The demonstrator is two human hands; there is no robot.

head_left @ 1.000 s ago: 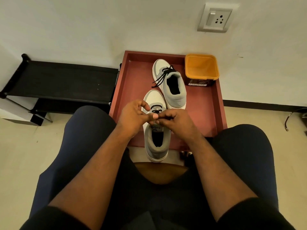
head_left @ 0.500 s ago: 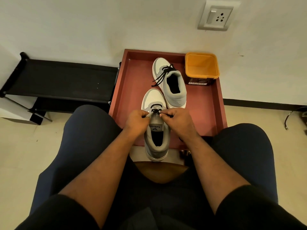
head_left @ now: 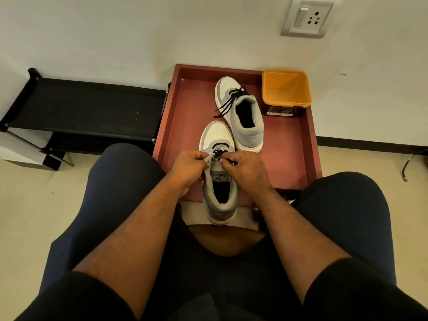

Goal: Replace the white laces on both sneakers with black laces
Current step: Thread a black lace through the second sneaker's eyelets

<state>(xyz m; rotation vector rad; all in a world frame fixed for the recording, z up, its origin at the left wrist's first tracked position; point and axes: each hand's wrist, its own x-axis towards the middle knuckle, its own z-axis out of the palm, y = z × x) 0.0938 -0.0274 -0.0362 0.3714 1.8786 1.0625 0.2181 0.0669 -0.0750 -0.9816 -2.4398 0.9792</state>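
**Head view: lace drawn down onto the near sneaker**

Head camera looks down at a red tray (head_left: 289,163) against the wall, and everything here is placed from it. The near sneaker (head_left: 220,181) sits at the tray's front edge, heel hanging over it toward the person. The far sneaker (head_left: 240,117) lies at the tray's back, already threaded with black, ends trailing loose to its left. An orange tub (head_left: 286,91) stands in the tray's back right corner.

A second ago both hands met high over the near sneaker's tongue; now they have dropped and parted slightly, each to one side. The left hand (head_left: 190,166) is clenched round the tongue edge and seemingly a lace end; the right hand (head_left: 245,167) pinches the black lace (head_left: 217,152) just beside the small crossing. That suggests another crossing pulled snug, with the upper eyelets apparently not yet laced.
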